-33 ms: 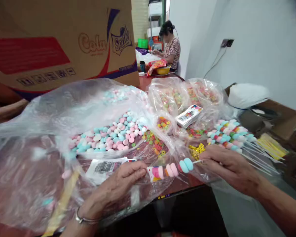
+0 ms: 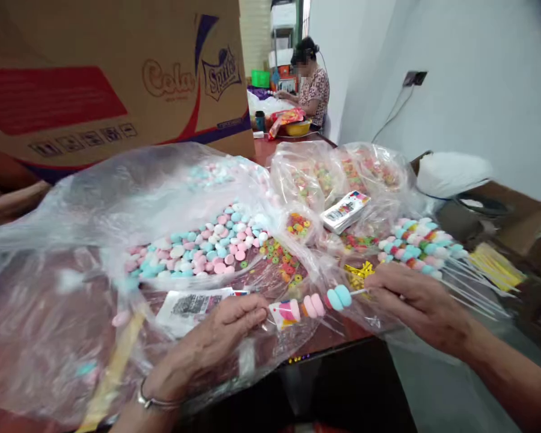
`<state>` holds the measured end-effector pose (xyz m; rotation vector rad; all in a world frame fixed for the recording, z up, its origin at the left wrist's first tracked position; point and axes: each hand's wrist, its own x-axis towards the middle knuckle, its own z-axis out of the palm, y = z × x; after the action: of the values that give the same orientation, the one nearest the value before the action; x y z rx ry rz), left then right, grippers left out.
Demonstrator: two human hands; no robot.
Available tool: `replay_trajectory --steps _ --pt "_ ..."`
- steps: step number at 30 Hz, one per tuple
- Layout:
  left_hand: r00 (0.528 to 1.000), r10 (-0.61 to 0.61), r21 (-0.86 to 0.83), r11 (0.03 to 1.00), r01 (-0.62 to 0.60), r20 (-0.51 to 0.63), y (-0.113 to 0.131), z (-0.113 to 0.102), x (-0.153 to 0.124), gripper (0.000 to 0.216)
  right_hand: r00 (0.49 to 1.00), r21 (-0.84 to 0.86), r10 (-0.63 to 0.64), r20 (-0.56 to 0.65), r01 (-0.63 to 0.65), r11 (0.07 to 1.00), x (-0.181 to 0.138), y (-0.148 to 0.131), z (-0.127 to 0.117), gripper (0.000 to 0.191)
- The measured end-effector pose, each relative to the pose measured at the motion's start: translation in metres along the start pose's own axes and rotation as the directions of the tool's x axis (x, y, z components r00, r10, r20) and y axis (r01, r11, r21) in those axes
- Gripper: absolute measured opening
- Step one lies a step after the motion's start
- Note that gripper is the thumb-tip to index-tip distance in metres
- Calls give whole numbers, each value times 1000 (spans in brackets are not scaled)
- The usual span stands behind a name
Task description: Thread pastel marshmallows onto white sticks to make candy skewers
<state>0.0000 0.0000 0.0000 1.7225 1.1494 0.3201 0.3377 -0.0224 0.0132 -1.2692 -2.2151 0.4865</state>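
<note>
My left hand [image 2: 234, 322] pinches the end of a small clear printed bag [image 2: 282, 315] between thumb and fingertips. Part of a marshmallow skewer [image 2: 314, 305] lies inside this bag, with pink marshmallows toward the left and two blue ones nearer its stick. The skewer's white stick [image 2: 359, 291] runs into the closed fingers of my right hand [image 2: 415, 304]. Gold twist ties [image 2: 359, 275] lie just behind my right hand. A stack of printed bags [image 2: 192, 304] rests behind my left hand.
Loose pink, white and blue marshmallows [image 2: 207, 243] spread over plastic sheeting, with gummy rings [image 2: 282, 261] beside them. Finished-looking skewers [image 2: 419, 246] are piled at right. A large cardboard box [image 2: 117, 72] stands behind. Another person's hand [image 2: 15, 201] shows at left; a person [image 2: 313, 90] sits farther back.
The skewer has shifted very slightly up and left, along with my right hand. Both hands keep their hold.
</note>
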Motion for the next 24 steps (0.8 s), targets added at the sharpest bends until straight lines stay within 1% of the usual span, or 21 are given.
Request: replay_trajectory --steps 3,7,10,14,17,20,24 --pt "999 -22 -9 1000 22 -26 0 2 0 34 1000 -3 1 -1 -1 1000 1 -1 2 25" --pt "997 -48 -33 998 47 -54 2 2 0 33 999 -10 -5 -34 4 1000 3 -2 5 23" --pt "997 -45 -64 997 40 -66 4 2 2 32 999 10 12 -49 -11 1000 5 -2 6 23" --pt "998 -46 -76 996 43 -38 6 1 5 33 1000 32 24 -10 -23 999 7 -2 7 23" --pt "998 -48 -76 996 46 -33 6 -1 5 33 1000 3 11 14 -11 1000 7 0 9 23" --pt "998 -28 -62 998 25 -48 5 -2 6 32 1000 -2 16 22 -16 1000 8 1 10 23" --pt "996 -35 -33 999 32 -84 4 -2 6 33 999 15 36 18 -36 999 11 -2 10 23"
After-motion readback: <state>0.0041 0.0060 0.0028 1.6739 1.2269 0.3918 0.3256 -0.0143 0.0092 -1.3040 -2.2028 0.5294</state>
